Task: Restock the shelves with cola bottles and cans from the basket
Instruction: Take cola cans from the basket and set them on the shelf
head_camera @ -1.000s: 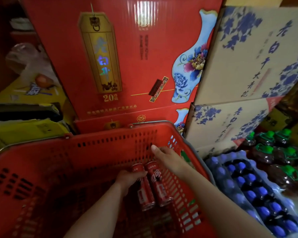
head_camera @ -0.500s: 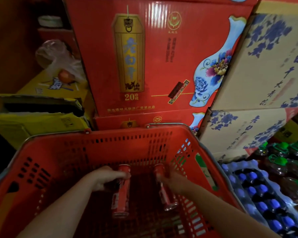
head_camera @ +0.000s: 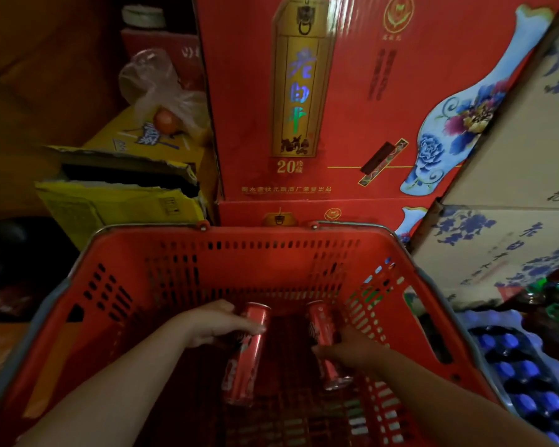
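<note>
Two cans, both inside the basket (head_camera: 259, 269), near its floor and right of centre, tops pointing at the far wall.

Left of basket: torn yellow carton (head_camera: 117, 201), not task stock.

Left hand (head_camera: 220, 324): fingers curled over the upper half of the left can (head_camera: 242, 366), thumb hidden. It has hold of the can. Can't tell if the can is lifted or lying on the basket floor.

Right can (head_camera: 320, 327): just beside the left one, with a gap between them. Right hand (head_camera: 352, 350) is wrapped round its middle from the side nearest the basket's right wall, and the base end sticks out toward the camera.

Handling, my read:
- slim alu cans, likely full, so moderate weight, fine one per hand
- walls stiff while sealed but dent easily, so don't squeeze hard or knock them on the basket rim
- smooth printed skin, slippery if there's condensation; too dark to see any
- best hold: full wrap mid-body, thumb opposite fingers. The right one is there already. The left sits high near the top, so the base could swing; slide down before lifting.

Behind basket: stacked red cartons (head_camera: 352, 91). Right of basket: shrink-wrapped blue-cap bottles (head_camera: 517, 372). No shelf in view.
</note>
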Tool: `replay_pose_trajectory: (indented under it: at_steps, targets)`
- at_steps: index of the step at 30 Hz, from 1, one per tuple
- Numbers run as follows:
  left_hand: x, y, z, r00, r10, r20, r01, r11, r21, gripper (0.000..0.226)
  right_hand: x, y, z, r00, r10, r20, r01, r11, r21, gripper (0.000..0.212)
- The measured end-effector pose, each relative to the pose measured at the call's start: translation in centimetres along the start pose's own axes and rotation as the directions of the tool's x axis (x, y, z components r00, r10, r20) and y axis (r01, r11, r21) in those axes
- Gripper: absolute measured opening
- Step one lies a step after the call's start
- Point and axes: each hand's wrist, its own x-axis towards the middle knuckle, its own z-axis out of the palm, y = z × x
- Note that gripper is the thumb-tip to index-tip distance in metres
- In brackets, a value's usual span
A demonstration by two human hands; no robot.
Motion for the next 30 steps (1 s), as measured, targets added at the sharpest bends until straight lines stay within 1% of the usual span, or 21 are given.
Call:
replay_pose_trajectory:
  at_steps: [2, 4, 7, 9, 11, 13, 14, 17, 19, 20, 22, 24, 26, 27, 30]
  targets:
    - [-1.1, 0.6, -0.6, 1.0, 0.029, -0.01, -0.029, 1.0, 0.003, 0.03, -0.4, -1.0, -0.2, 1.0, -0.003, 0.016, 0.003, 1.0, -0.008, 0.016]
    - [-2.2, 1.1, -1.4, 0.998, 0.063, -0.031, -0.063, 0.998, -0.002, 0.034, -1.0, -2.4, -0.3, 0.999, -0.016, 0.051, 0.013, 0.998, 0.054, 0.01]
    - [-3.7, 1.4, -2.4, 0.982, 0.172, -0.077, -0.176, 0.984, -0.039, 0.059, -2.6, -4.9, -0.8, 0.984, -0.121, 0.129, 0.094, 0.975, 0.204, 0.016]
    - [-5.1, 1.6, -2.8, 0.965, 0.224, -0.136, -0.236, 0.968, -0.083, 0.066, -3.8, -7.0, -1.1, 0.957, -0.223, 0.185, 0.16, 0.939, 0.305, 0.021]
    - [-6.9, 2.0, -2.7, 0.937, 0.269, -0.225, -0.304, 0.942, -0.141, 0.061, -5.2, -9.0, -1.5, 0.919, -0.318, 0.233, 0.209, 0.894, 0.396, 0.031]
    - [-8.9, 2.5, -2.4, 0.898, 0.304, -0.319, -0.374, 0.908, -0.189, 0.05, -6.2, -10.6, -1.7, 0.878, -0.393, 0.274, 0.24, 0.856, 0.458, 0.037]
    - [-9.9, 2.9, -2.2, 0.874, 0.318, -0.368, -0.409, 0.89, -0.202, 0.046, -6.5, -11.3, -1.8, 0.861, -0.417, 0.292, 0.246, 0.843, 0.479, 0.037]
    - [-12.9, 3.3, -1.3, 0.777, 0.336, -0.533, -0.51, 0.831, -0.219, 0.044, -7.7, -13.2, -2.0, 0.802, -0.475, 0.363, 0.261, 0.824, 0.503, 0.037]
    - [-15.2, 3.6, -0.2, 0.699, 0.307, -0.646, -0.558, 0.799, -0.224, 0.03, -8.5, -14.3, -1.9, 0.745, -0.516, 0.423, 0.27, 0.813, 0.515, 0.041]
    - [-16.3, 3.7, 0.3, 0.664, 0.274, -0.696, -0.578, 0.779, -0.244, 0.025, -9.0, -14.9, -1.8, 0.715, -0.532, 0.453, 0.266, 0.807, 0.528, 0.041]
    - [-18.3, 3.4, 1.3, 0.598, 0.209, -0.774, -0.617, 0.736, -0.279, 0.025, -9.6, -15.9, -1.2, 0.659, -0.56, 0.502, 0.265, 0.798, 0.542, 0.041]
    - [-20.3, 2.6, 2.4, 0.517, 0.153, -0.843, -0.642, 0.72, -0.263, 0.036, -10.4, -16.9, -0.2, 0.613, -0.573, 0.545, 0.285, 0.803, 0.523, 0.043]
    - [-22.6, 1.6, 3.7, 0.427, 0.067, -0.902, -0.654, 0.712, -0.256, 0.037, -11.6, -17.9, 1.0, 0.556, -0.588, 0.587, 0.294, 0.8, 0.522, 0.044]
    - [-24.1, 0.9, 4.6, 0.386, 0.025, -0.922, -0.66, 0.706, -0.257, 0.036, -12.4, -18.3, 1.8, 0.524, -0.59, 0.614, 0.288, 0.801, 0.524, 0.044]
    - [-28.6, -1.3, 7.5, 0.3, -0.073, -0.951, -0.667, 0.697, -0.264, 0.036, -15.2, -19.1, 4.7, 0.43, -0.582, 0.691, 0.275, 0.813, 0.514, 0.047]
